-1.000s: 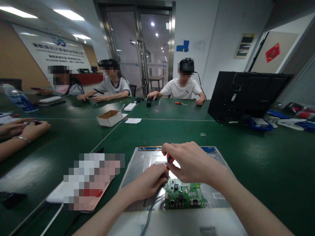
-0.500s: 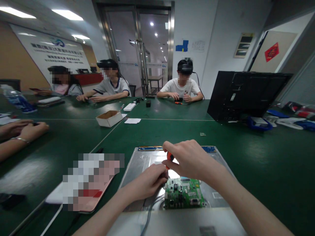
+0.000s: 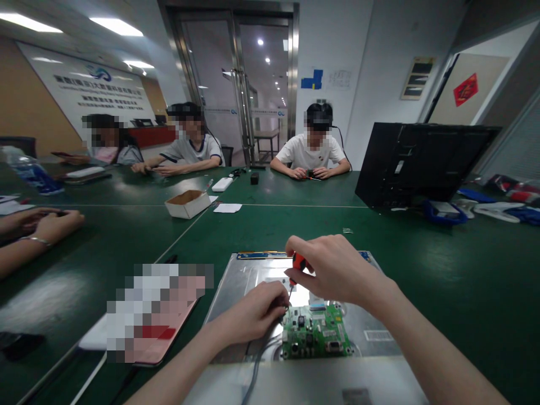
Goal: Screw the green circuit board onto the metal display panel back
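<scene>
My right hand (image 3: 337,267) is closed around the orange-and-black handle of a screwdriver (image 3: 298,262). Its thin shaft points down to the upper left corner of a green circuit board (image 3: 316,332). At that same corner my left hand (image 3: 268,304) has its thumb and fingers pinched together beside the screwdriver's tip; what lies between them is hidden. The board rests on the metal back of a flat display panel (image 3: 230,281), which has a narrow blue board strip (image 3: 264,255) along its far edge. A grey cable (image 3: 255,365) runs from the board's left side toward me.
Left of the panel lies a pink phone-like item (image 3: 158,343), partly blurred out. An open small box (image 3: 188,203) stands farther back. A black monitor (image 3: 422,163) stands at the right. Several people sit around the green table (image 3: 464,292), one with hands (image 3: 50,225) at the left.
My right hand has risen slightly and shifted right with the screwdriver, so its shaft now shows. My left hand has barely moved. The person opposite has lowered both hands a little.
</scene>
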The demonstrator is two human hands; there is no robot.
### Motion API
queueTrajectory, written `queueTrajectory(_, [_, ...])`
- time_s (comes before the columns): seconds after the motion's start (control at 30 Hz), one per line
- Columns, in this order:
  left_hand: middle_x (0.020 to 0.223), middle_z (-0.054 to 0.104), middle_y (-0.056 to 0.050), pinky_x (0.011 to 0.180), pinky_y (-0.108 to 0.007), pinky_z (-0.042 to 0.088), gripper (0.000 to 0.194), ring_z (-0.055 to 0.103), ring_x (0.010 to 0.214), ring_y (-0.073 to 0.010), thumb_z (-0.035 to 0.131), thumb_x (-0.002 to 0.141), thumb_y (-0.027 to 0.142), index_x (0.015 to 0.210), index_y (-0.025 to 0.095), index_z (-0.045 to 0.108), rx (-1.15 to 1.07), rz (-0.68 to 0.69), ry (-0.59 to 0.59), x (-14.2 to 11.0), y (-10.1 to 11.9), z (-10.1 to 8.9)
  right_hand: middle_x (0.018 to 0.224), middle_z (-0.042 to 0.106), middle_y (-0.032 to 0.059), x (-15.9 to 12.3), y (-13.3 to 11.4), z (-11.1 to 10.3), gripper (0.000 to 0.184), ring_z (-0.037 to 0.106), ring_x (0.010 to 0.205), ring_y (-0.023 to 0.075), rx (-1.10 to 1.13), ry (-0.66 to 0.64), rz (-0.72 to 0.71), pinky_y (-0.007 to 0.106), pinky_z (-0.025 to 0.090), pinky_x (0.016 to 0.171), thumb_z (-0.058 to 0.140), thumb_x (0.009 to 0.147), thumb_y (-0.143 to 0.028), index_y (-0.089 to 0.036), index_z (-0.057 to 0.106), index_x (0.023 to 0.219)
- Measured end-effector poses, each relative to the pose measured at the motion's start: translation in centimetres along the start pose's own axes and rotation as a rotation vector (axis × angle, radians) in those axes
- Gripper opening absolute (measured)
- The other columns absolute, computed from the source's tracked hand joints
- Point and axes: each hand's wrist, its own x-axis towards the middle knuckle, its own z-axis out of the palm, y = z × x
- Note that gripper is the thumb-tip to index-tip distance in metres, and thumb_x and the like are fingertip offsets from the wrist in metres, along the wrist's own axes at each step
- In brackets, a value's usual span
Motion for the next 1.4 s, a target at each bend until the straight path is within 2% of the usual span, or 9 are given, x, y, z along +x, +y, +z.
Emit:
queueTrajectory(0.5, [0.086,0.057,-0.002,0.065,-0.029,0.039,0.010,0.050,0.074,-0.0178,0.049,0.082,0.013,0.090,0.018,0.052,-0.004,-0.002,0.020,0.0,-0.2,0.1,0.075,0.069,-0.0020,0.1,-0.3,0.2,0.013,0.055,0.057,0.0115,0.011,-0.033,-0.022,0.025,0.020,0.050,0.058,0.085,-0.030,-0.021,0.054,0.094])
queueTrajectory(0.67, [0.089,0.058,-0.004,0.071,-0.031,0.043,0.012,0.052,0.078,-0.0190,0.046,0.084,0.011,0.091,0.019,0.051,-0.006,0.023,0.095,0.0,-0.1,0.2,0.075,0.069,-0.0017,0.0,-0.2,0.1,0.013,0.055,0.058,0.0118,0.019,-0.028,-0.012,0.025,0.021,0.051,0.058,0.086,-0.030,-0.021,0.054,0.094])
queueTrajectory(0.73, [0.095,0.059,-0.005,0.076,-0.034,0.044,0.014,0.053,0.086,-0.0208,0.045,0.086,0.010,0.095,0.019,0.051,0.005,0.015,0.161,0.1,-0.2,0.2,0.075,0.069,-0.0015,0.0,0.0,-0.1,0.013,0.056,0.058,0.0121,0.014,-0.019,-0.005,0.025,0.021,0.051,0.057,0.087,-0.031,-0.021,0.053,0.094])
queueTrajectory(0.83, [0.117,0.056,-0.009,0.092,-0.041,0.042,0.028,0.050,0.107,-0.0237,0.044,0.087,0.007,0.110,0.020,0.052,0.049,0.040,0.237,0.3,-0.6,0.2,0.076,0.070,-0.0019,-0.1,0.3,-0.5,0.013,0.057,0.059,0.0125,-0.003,-0.001,0.007,0.025,0.022,0.051,0.057,0.088,-0.030,-0.021,0.052,0.096])
queueTrajectory(0.93, [0.130,0.052,-0.009,0.100,-0.043,0.038,0.034,0.047,0.117,-0.0244,0.042,0.090,0.007,0.119,0.022,0.053,0.112,0.076,0.217,0.4,-1.1,0.3,0.077,0.070,-0.0024,-0.1,0.4,-0.6,0.014,0.058,0.060,0.0126,-0.023,0.002,0.018,0.025,0.022,0.051,0.058,0.087,-0.030,-0.021,0.052,0.096])
queueTrajectory(1.17, [0.115,0.061,-0.009,0.093,-0.041,0.043,0.030,0.054,0.105,-0.0248,0.045,0.088,0.006,0.109,0.020,0.061,0.194,0.080,0.231,0.7,-2.0,0.5,0.076,0.069,-0.0020,-0.1,0.5,-0.6,0.014,0.057,0.058,0.0121,-0.036,0.002,0.024,0.026,0.021,0.050,0.056,0.088,-0.032,-0.021,0.051,0.095])
queueTrajectory(1.4, [0.087,0.062,-0.006,0.075,-0.033,0.045,0.021,0.056,0.086,-0.0217,0.044,0.083,0.004,0.082,0.018,0.059,0.233,-0.022,0.263,0.8,-1.7,0.0,0.076,0.070,-0.0017,-0.1,0.4,-0.6,0.014,0.057,0.058,0.0119,-0.050,0.006,0.023,0.026,0.020,0.050,0.056,0.088,-0.032,-0.021,0.052,0.095])
